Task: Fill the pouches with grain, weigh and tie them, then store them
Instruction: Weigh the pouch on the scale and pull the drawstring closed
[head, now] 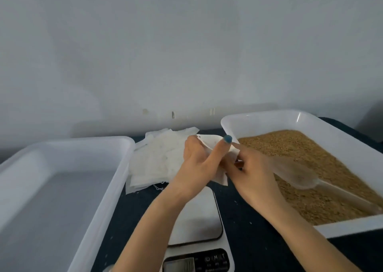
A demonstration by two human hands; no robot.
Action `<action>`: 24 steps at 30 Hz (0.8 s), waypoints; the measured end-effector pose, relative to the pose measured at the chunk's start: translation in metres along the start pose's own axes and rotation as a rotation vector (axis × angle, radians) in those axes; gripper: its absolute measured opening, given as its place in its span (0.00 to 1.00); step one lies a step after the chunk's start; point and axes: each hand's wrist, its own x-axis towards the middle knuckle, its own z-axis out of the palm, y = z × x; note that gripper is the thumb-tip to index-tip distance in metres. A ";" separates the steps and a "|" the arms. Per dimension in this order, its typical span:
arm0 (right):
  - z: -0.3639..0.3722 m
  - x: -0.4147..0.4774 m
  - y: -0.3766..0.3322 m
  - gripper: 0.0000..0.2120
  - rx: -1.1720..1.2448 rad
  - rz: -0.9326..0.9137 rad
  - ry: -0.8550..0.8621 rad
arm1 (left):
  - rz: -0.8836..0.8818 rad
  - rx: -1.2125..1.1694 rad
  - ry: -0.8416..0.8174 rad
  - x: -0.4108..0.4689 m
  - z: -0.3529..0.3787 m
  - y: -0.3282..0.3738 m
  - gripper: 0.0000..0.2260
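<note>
A thin white pouch (209, 142) is held up over the far end of the scale (199, 222). My left hand (196, 164) grips it, thumb on its front near the mouth. My right hand (252, 172) pinches the pouch's right edge. Behind my left hand lies a loose stack of empty white pouches (157, 160). To the right, a white tray (269, 120) holds brown grain (310, 157), and a clear plastic scoop (296, 174) lies on the grain just beyond my right hand.
An empty white tray (62, 147) stands at the left. The scale's display (180, 264) shows at the bottom edge. Everything sits on a dark table (248, 230) against a pale wall.
</note>
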 end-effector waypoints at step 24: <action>0.066 -0.038 0.045 0.03 0.020 0.008 -0.212 | -0.049 0.415 0.043 -0.048 -0.072 -0.099 0.05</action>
